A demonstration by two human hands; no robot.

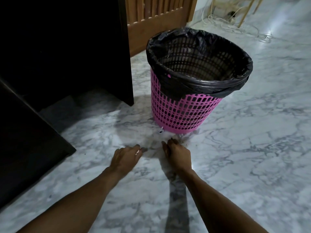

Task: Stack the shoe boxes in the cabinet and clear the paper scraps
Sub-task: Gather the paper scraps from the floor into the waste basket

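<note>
On the marble floor, touching the base of the pink mesh bin: one small white paper scrap, too small to read its long axis. Bin is upright, black liner folded over the rim, contents too dark to tell. Both hands low near the scrap: left hand and right hand have fingers curled, can't tell if either holds anything. Dark cabinet stands left of the bin.
</note>
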